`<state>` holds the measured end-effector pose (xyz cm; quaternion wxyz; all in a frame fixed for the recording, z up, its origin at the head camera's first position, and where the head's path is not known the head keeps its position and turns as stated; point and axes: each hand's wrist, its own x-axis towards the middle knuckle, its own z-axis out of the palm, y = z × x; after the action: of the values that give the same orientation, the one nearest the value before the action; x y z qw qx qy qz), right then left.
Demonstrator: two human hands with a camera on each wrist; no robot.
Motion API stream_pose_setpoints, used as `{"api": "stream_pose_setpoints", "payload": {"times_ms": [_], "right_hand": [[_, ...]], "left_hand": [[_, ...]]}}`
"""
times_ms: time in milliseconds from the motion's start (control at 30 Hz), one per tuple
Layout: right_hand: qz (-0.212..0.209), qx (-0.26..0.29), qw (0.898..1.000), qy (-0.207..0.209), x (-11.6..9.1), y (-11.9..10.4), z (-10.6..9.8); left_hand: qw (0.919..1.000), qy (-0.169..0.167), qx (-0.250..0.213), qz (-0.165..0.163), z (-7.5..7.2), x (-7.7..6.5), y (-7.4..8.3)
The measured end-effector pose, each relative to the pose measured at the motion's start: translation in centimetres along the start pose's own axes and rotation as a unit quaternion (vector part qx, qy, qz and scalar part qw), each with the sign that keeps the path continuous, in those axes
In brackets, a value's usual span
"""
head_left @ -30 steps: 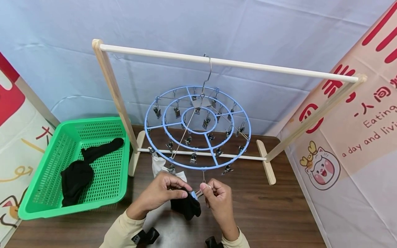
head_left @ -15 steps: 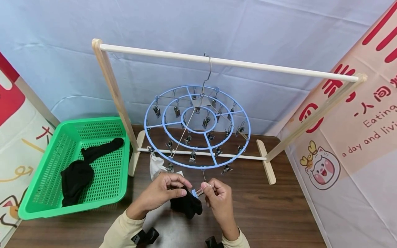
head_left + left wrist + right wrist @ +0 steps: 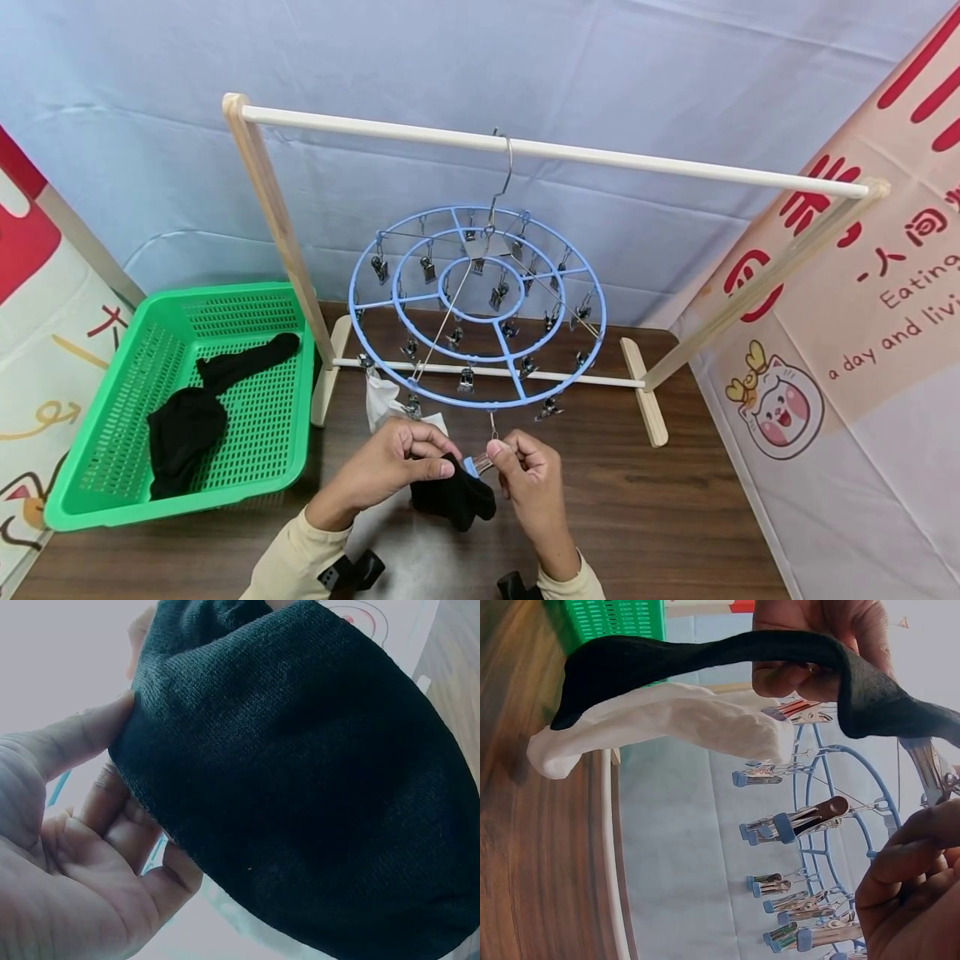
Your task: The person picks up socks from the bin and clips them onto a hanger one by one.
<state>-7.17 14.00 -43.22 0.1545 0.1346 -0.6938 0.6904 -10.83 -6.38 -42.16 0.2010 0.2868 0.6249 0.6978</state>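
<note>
Farther right and more spread at its lower end than a second ago, the black sock [image 3: 453,496] hangs at the lower middle of the head view, while both hands look nearly unmoved. Nearest, pale sleeves [image 3: 300,558] enter from the bottom edge, with a dark device [image 3: 352,573] at the left wrist. Left of the sock, the left hand [image 3: 393,467] pinches its edge between thumb and fingers. On the other side, the right hand [image 3: 532,479] grips a metal clip [image 3: 480,465] whose blue tip meets the sock; whether it bites the cloth cannot be told. Just behind the left hand, a white sock [image 3: 667,720] hangs from another clip. Above the hands, a round blue hanger [image 3: 509,358] carries rows of clips, its hook over the top bar of a wooden rack [image 3: 555,153] that stands on the dark wood tabletop [image 3: 675,517]. At the left of the frame, a green basket [image 3: 258,417] holds two black pieces of cloth [image 3: 187,433]. Farthest back, a pale blue curtain [image 3: 637,67] fills the top, and a printed banner [image 3: 862,500] covers the right edge.
</note>
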Motion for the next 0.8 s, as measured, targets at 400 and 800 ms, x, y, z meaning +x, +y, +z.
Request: {"api": "stream_pose_setpoints", "payload": {"times_ms": [400,800], "right_hand": [[-0.001,0.0,1.0,0.01,-0.01,0.07,-0.03],[0.007,0.007,1.0,0.016,0.09,0.1,-0.12]], "left_hand": [[0.9978,0.034,0.023,-0.051,-0.26,-0.04,-0.41],[0.9982,0.037,0.015,-0.044,-0.52,0.22,-0.47]]}}
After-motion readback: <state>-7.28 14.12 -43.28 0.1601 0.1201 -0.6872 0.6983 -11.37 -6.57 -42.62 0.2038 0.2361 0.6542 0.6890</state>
